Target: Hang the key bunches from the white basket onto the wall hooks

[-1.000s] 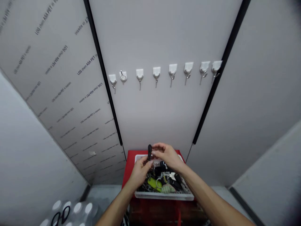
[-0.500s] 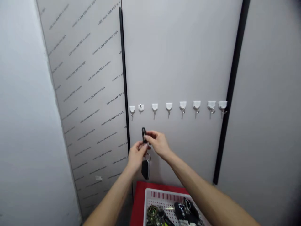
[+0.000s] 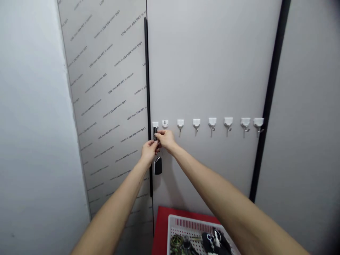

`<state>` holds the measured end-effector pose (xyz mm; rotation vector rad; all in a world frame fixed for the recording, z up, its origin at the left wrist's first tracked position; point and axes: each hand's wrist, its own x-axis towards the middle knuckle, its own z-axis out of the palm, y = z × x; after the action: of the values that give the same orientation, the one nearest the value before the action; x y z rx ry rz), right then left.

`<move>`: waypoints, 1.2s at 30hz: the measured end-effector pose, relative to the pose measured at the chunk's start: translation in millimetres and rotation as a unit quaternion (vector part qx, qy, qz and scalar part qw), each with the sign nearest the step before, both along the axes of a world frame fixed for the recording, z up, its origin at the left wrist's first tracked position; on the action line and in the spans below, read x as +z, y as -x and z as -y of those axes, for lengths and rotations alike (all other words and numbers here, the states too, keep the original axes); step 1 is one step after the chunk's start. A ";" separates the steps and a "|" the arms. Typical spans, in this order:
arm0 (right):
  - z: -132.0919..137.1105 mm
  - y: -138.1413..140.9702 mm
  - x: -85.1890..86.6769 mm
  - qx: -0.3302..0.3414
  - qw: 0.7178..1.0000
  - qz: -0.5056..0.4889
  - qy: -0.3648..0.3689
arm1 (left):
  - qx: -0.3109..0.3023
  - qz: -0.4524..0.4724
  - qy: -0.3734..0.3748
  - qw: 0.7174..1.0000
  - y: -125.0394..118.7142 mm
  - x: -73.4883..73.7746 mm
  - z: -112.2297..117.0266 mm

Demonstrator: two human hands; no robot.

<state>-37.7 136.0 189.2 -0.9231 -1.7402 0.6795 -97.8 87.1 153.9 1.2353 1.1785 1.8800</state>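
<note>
Both hands are closed on a keychain with a dark strap at its top and a black key fob hanging below on a metal ring. My right hand pinches the strap from the right. Just below it, my left hand grips the lower part near the ring. The strap's top is up against the leftmost white wall hook and covers its metal prong, so I cannot tell whether it is looped over. Right beside it is a second hook with its wire part turned up.
Several more white hooks run in a row to the right across the grey panel. Black vertical strips edge the panel. Below, a white perforated basket with keychains stands on a red surface.
Both hands have moved up and forward with the keychain, from below the hooks to the leftmost one. The camera view has shifted slightly left.
</note>
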 end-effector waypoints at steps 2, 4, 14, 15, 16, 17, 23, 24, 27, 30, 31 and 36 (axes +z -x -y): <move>-1.9 2.0 -0.3 -0.009 1.000 0.012 0.000 | 0.009 -0.008 0.010 1.000 0.8 -0.1 -1.8; -3.1 2.7 -2.5 -0.020 1.000 0.019 -0.002 | 0.012 -0.020 0.024 0.999 0.2 -1.6 -3.1; 7.4 -10.6 -8.6 -0.093 0.986 -0.004 -0.137 | 0.073 -0.034 0.037 0.996 0.5 -19.0 -5.8; 8.6 -13.7 -2.9 -0.118 0.975 -0.031 -0.185 | 0.090 -0.042 0.028 0.995 1.5 -20.9 -5.7; 9.3 -16.8 3.4 -0.141 0.962 -0.055 -0.226 | 0.106 -0.051 0.019 0.993 2.4 -22.8 -5.1; 9.4 -19.8 9.5 -0.156 0.952 -0.065 -0.254 | 0.119 -0.058 0.012 0.991 3.0 -25.1 -4.0; 0.5 -30.2 6.5 -0.054 0.941 0.144 -0.300 | 0.106 -0.032 0.019 0.994 -4.6 -57.2 16.6; -0.6 -31.0 -0.1 -0.041 0.937 0.165 -0.305 | 0.093 -0.040 0.032 0.994 -7.8 -67.6 21.5; 0.3 -33.4 -16.4 -0.025 0.935 0.165 -0.311 | 0.034 -0.101 0.088 0.990 -20.3 -106.6 36.1; 6.9 -40.1 -23.0 -0.028 0.945 0.131 -0.300 | -0.043 -0.214 0.137 0.966 -35.2 -150.0 51.5; 10.1 -44.6 -25.7 -0.029 0.947 0.124 -0.294 | -0.069 -0.262 0.148 0.951 -40.1 -163.3 56.8; 32.0 -90.5 -81.6 0.036 0.960 0.192 -0.202 | -0.149 -0.503 0.155 0.837 -58.8 -206.3 79.3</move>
<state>52.9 104.0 107.5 -0.7375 -2.1616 0.1739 -39.0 7.8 -52.4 2.1334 1.5637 0.6850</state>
